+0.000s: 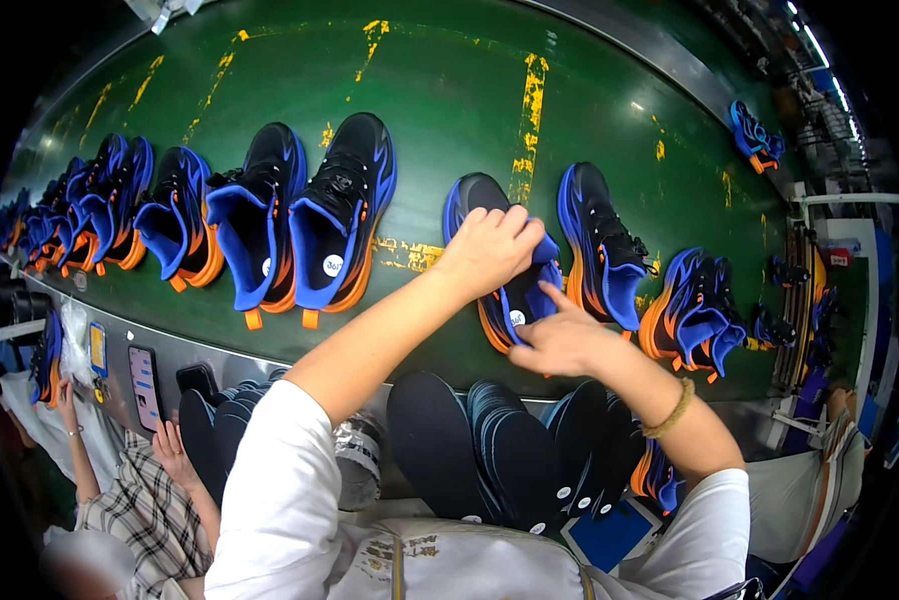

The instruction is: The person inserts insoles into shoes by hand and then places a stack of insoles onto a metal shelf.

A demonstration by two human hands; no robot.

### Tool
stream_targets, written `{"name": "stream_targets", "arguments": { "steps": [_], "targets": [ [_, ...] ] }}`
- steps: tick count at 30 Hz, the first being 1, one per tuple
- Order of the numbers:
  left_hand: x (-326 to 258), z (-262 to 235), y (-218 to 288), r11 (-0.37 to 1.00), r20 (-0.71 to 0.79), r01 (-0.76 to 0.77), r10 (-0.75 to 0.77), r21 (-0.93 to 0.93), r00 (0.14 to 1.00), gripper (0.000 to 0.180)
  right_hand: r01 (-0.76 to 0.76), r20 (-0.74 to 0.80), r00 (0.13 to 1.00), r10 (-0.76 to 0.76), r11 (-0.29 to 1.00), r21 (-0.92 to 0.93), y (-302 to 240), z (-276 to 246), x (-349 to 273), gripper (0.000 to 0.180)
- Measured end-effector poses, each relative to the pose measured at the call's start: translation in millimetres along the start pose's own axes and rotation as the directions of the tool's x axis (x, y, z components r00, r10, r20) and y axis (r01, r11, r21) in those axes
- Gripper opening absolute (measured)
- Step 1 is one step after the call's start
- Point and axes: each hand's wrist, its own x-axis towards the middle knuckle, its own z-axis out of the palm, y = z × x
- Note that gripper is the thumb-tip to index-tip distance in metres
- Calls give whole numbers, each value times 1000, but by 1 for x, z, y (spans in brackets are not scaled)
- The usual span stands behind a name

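A black and blue sneaker (478, 192) with an orange sole lies on the green belt in front of me, toe pointing away. My left hand (491, 247) is closed over its laces and tongue, hiding them. At the opening's right side and heel, my right hand (569, 335) holds the shoe, thumb by the heel and forefinger along the collar. Some of its fingers are hidden. Inside the heel shows a round white sticker (516, 318). Just right of it stands another sneaker (597, 235), apart from my left hand.
Two sneakers (344, 215) stand left on the belt (439, 90), several more beyond. More sneakers (684, 310) stand right. Stacked black insoles (519, 450) lie close before my body, beside a tape roll (357, 460). A phone (144, 385) lies on the metal edge, near another person's hand (174, 455).
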Motion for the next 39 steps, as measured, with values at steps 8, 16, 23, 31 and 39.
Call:
{"name": "stream_targets", "arguments": {
  "steps": [8, 16, 23, 31, 39],
  "targets": [
    [-3, -10, 6, 997, 263, -70, 65, 13, 963, 28, 136, -861, 507, -20, 989, 57, 9, 75, 3, 19],
    [-13, -26, 31, 947, 256, -245, 190, 206, 948, 16, 323, -906, 353, 233, 878, 352, -1, 144, -18, 20],
    [7, -7, 12, 865, 461, -369, 188, 340, 867, 13, 279, -891, 346, 294, 875, 397, -14, 123, -40, 29],
    [19, -46, 22, 587, 459, 555, -322, -590, 828, 11, -35, -806, 412, 426, 891, 453, -82, 214, -131, 49],
    [77, -22, 84, 673, 327, 466, -334, -574, 884, 24, -144, -541, 632, 555, 770, 621, -108, 257, -141, 75]
  ]
}}
